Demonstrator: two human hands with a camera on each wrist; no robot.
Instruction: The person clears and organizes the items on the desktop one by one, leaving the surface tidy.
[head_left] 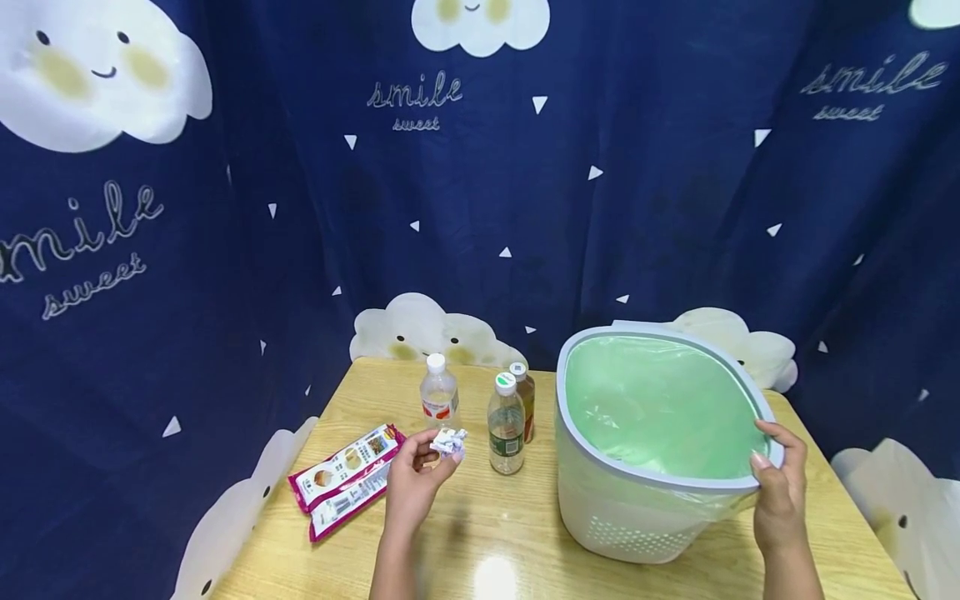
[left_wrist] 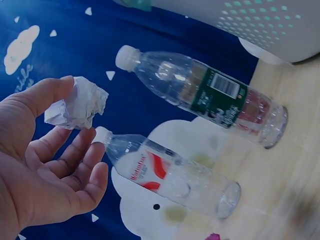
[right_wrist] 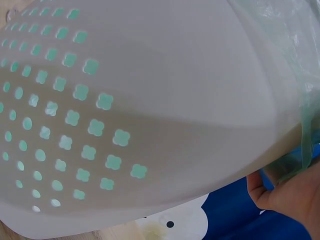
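A crumpled ball of white paper (left_wrist: 77, 104) is pinched between the thumb and fingers of my left hand (head_left: 415, 483), held up above the table. Just behind that hand stands a clear bottle with a red and white label (head_left: 439, 397). To its right is a clear bottle with a green label (head_left: 506, 429). On the right side of the table, a trash can (head_left: 633, 500) lined with a green bag (head_left: 660, 400) tilts slightly. My right hand (head_left: 782, 483) grips its grey rim at the right, thumb and fingers around the edge. In the right wrist view that hand (right_wrist: 295, 197) is partly cut off.
Two long snack wrappers with magenta edges (head_left: 348, 479) lie at the left of the table (head_left: 465, 550). A bottle of brown color (head_left: 528, 404) stands behind the green-labelled one. A dark blue curtain (head_left: 480, 192) hangs behind and beside the table.
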